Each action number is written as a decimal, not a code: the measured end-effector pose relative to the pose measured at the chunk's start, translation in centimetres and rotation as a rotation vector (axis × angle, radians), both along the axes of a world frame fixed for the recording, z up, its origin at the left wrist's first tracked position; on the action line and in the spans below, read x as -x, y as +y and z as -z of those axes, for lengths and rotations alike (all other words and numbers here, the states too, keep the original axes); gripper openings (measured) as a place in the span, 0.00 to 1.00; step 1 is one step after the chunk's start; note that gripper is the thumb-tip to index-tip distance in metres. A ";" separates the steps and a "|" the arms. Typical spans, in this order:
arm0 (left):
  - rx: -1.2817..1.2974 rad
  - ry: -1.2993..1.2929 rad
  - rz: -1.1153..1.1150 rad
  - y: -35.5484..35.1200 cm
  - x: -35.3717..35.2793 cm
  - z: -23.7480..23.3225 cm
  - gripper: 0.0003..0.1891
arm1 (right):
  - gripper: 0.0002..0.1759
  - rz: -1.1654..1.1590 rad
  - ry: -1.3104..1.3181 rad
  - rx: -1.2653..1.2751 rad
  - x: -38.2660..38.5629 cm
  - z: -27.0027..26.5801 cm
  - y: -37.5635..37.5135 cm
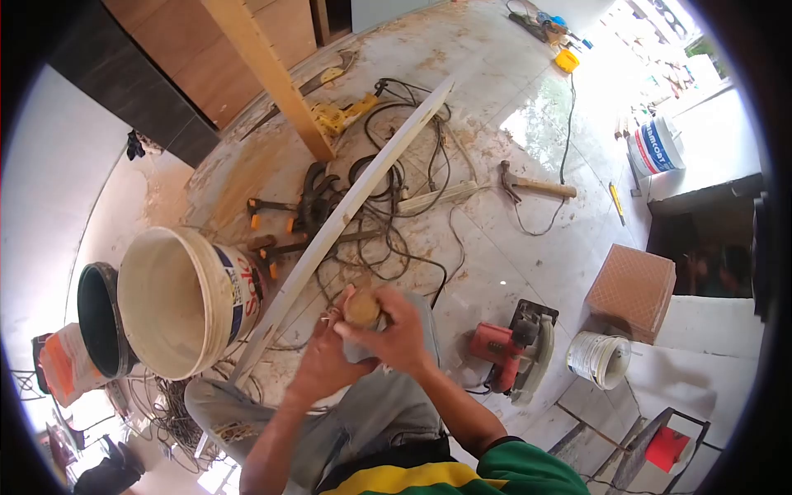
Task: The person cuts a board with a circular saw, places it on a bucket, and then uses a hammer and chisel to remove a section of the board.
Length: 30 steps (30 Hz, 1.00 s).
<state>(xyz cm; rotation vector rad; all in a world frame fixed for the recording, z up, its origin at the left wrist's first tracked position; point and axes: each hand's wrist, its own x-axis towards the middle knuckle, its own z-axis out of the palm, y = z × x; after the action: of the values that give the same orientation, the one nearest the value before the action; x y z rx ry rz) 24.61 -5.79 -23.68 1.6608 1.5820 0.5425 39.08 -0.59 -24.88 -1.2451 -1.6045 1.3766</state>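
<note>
Over my lap, both hands meet around a small tan, rounded piece (361,308); its exact kind I cannot make out. My right hand (402,330) is closed on it from the right, thumb along its lower edge. Fingers of my left hand (324,360) are bent against its left side, with a thin pale bit showing at the fingertips. A long white strip (351,204) slants across the floor just beyond the hands. Black cables (400,247) lie in loops around and under it.
A red circular saw (507,351) sits right of my legs, with a hammer (538,185) farther off. Clamps (309,206) lie beneath a wooden post (272,78). Large buckets (169,305) stand left; a brown box (631,289) and small pail (600,360) are at right.
</note>
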 end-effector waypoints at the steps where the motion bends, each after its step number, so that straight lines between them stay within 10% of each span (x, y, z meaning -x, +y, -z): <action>1: -0.047 -0.182 -0.191 0.2 -1.6 2.2 0.45 | 0.23 0.007 0.000 -0.001 -0.3 -0.3 0.2; 5: -0.235 -0.198 -0.274 1.8 -2.7 4.5 0.28 | 0.25 -0.286 0.044 0.009 -4.2 0.7 4.0; 7: -0.199 -0.181 -0.264 1.8 -2.2 5.2 0.23 | 0.12 0.030 0.556 0.141 -9.0 9.4 9.0; 11: -0.145 -0.150 -0.242 0.4 -0.1 6.2 0.16 | 0.14 0.489 -0.755 -0.574 -24.6 20.5 25.9; 14: -0.055 -0.087 -0.241 -1.6 1.3 8.1 0.18 | 0.27 0.079 -1.389 -0.595 -39.6 30.1 33.6; 17: 0.105 0.098 -0.174 -2.0 1.0 7.2 0.18 | 0.31 0.019 -1.160 -0.474 -42.3 30.0 37.0; 18: 0.078 0.108 -0.189 -1.9 0.4 7.0 0.19 | 0.34 -0.282 -1.645 -0.431 -44.9 32.2 38.8; 24: -0.077 0.036 -0.169 -0.9 -3.2 8.1 0.20 | 0.29 -0.002 -1.625 0.073 -32.0 23.5 34.7; 30: -0.335 0.013 -0.199 2.8 -3.5 6.4 0.15 | 0.17 -0.255 -1.782 -0.217 -32.4 20.7 31.0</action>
<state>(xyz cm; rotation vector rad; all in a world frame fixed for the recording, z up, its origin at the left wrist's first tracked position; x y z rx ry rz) 28.15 -2.98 -30.11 1.7566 1.7494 0.9451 71.48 30.46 -45.54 -2.3342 -2.8765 -0.2502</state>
